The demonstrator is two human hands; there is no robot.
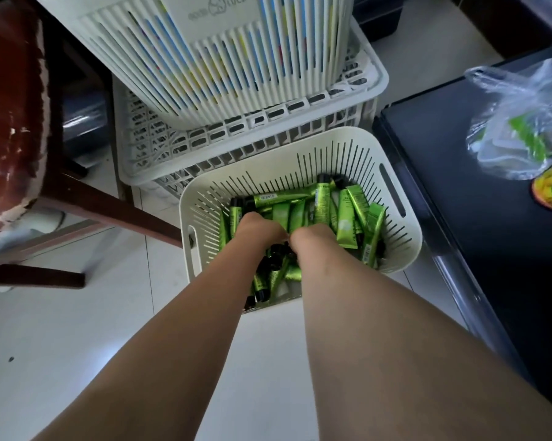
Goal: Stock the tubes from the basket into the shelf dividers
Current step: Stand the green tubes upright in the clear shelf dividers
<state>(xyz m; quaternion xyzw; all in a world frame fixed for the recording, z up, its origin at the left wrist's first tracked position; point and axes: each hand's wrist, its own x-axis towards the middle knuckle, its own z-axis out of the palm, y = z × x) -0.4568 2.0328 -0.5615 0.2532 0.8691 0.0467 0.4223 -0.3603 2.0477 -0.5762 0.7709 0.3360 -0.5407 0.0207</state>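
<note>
Where hands rest, glossy green tubes fill a slotted basket.

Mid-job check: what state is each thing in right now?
Basket: upright on the floor, part full.
Tubes: capped, jumbled in the basket.
Left hand: down among the tubes, fingers hidden.
Right hand: down among the tubes, fingers hidden.
Plastic bag: crumpled, on the dark top.

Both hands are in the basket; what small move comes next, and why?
Likely gather a bunch and lift it clear: the left hand and right hand are sunk among the green tubes in the white basket, fingers hidden.
</note>
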